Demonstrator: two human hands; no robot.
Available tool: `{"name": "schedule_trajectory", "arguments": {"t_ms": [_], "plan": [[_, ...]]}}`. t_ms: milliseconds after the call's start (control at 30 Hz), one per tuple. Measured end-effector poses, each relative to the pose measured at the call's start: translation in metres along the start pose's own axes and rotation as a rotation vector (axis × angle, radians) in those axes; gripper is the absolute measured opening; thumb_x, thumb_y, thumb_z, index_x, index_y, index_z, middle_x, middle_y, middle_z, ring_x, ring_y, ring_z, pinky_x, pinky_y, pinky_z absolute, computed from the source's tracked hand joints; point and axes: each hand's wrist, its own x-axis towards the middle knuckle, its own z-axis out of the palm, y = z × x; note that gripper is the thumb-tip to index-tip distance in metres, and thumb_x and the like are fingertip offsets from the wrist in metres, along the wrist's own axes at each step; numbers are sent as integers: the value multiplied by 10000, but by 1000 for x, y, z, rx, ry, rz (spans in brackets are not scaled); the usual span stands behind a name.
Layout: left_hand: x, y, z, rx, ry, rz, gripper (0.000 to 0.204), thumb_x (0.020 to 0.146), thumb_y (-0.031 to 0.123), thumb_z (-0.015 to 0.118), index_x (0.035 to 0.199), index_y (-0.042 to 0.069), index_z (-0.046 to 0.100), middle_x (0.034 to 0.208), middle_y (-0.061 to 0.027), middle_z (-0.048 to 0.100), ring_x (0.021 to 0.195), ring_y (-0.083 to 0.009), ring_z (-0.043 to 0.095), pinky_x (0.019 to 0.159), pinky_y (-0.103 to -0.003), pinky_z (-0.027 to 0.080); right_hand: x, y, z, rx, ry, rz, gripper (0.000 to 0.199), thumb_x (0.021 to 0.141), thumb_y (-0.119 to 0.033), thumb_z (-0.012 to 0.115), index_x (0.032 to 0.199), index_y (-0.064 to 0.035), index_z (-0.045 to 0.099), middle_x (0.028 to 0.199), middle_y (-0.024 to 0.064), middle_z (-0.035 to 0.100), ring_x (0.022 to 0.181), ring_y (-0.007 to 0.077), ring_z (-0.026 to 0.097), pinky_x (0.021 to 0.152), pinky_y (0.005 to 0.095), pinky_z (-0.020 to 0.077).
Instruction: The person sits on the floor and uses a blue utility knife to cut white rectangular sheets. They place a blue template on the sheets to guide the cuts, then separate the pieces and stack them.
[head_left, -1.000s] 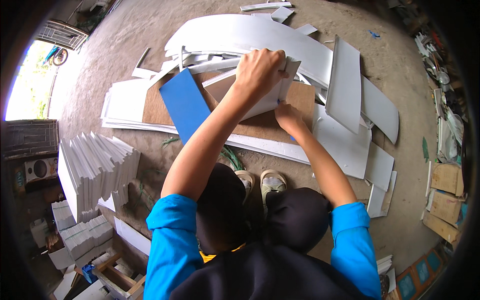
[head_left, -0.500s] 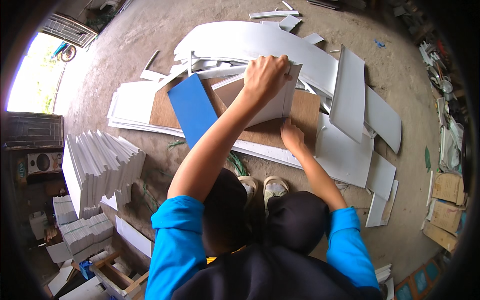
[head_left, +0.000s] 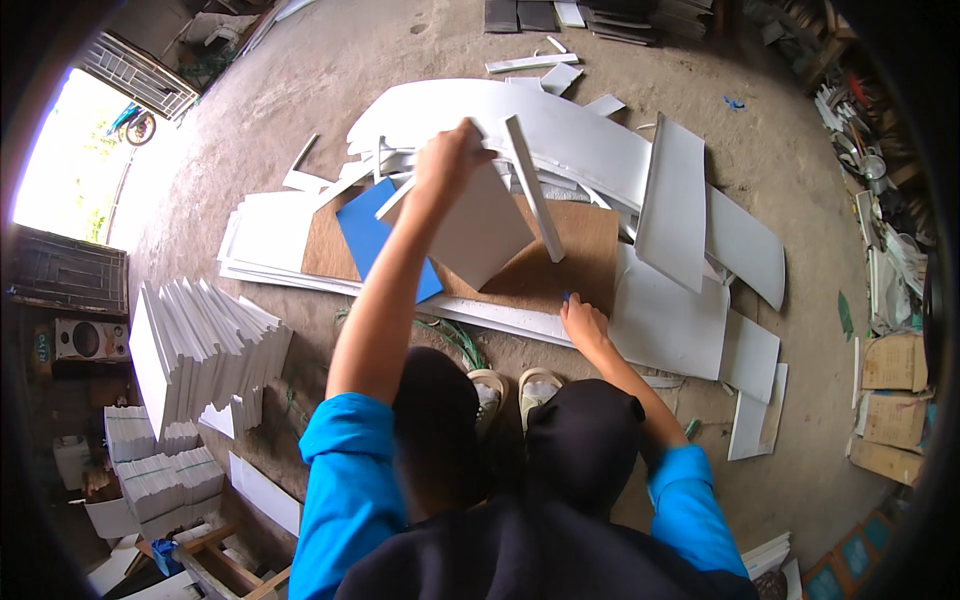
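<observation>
My left hand [head_left: 448, 165] is raised over the work pile, its fingers closed on the top of a white foam board [head_left: 485, 228] that tilts above a brown wooden board [head_left: 585, 245]. To the right of that panel, a narrow white strip [head_left: 535, 190] stands at a slant, apart from it, its lower end near the wood. My right hand [head_left: 585, 322] is closed low at the near edge of the brown board, around a small tool with a blue tip showing; its exact kind is hidden. Beneath my left forearm lies a flat blue panel [head_left: 362, 228].
Large white sheets [head_left: 500, 110] and offcuts surround the brown board on the concrete floor. A tall stack of white pieces [head_left: 200, 345] stands at left, above bundled white pieces [head_left: 175, 485]. Cardboard boxes [head_left: 893, 400] sit at far right. My feet are at the pile's near side.
My left hand has moved left with the board, and a narrow strip now stands separate from it. My right hand has drawn nearer to me along the brown board.
</observation>
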Motion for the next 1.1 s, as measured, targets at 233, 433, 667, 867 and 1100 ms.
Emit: {"name": "schedule_trajectory", "arguments": {"t_ms": [233, 433, 667, 867, 1100], "plan": [[-77, -118, -72, -381, 27, -398, 358, 810, 302, 608, 1012, 12, 555, 771, -122, 608, 686, -173, 588, 611, -293, 462, 16, -18, -40, 16, -10, -79, 263, 863, -260, 465, 970, -23, 425, 684, 218, 610, 683, 389, 614, 599, 481, 491], [-198, -116, -137, -765, 12, -758, 313, 862, 255, 528, 1128, 92, 511, 980, -59, 586, 853, -107, 556, 712, -255, 460, 26, -20, -30, -145, 3, -118, 287, 838, -210, 518, 1024, -45, 373, 860, 219, 592, 783, 391, 601, 662, 476, 493], [-347, -92, -212, -1134, 329, -762, 313, 871, 224, 522, 1153, 102, 463, 1007, -11, 570, 879, -71, 551, 719, -199, 456, 31, -89, -57, 18, 6, -611, 250, 862, -170, 484, 1055, -14, 458, 955, 192, 553, 786, 306, 619, 619, 393, 523], [-437, -76, -256, -1255, 858, -585, 320, 867, 201, 537, 1149, 82, 441, 991, -21, 567, 851, -81, 573, 713, -218, 509, -12, -255, -128, 432, -672, -804, 195, 901, -153, 437, 1003, 1, 500, 775, 112, 619, 646, 180, 641, 554, 287, 509], [-461, -108, -272, -1168, 1333, -448, 261, 873, 114, 516, 1121, 61, 458, 1044, -58, 527, 925, -147, 558, 800, -278, 503, -97, -420, -142, 239, -746, -1167, 289, 924, -239, 404, 1069, 2, 466, 831, 123, 624, 655, 184, 641, 614, 304, 498]]}}
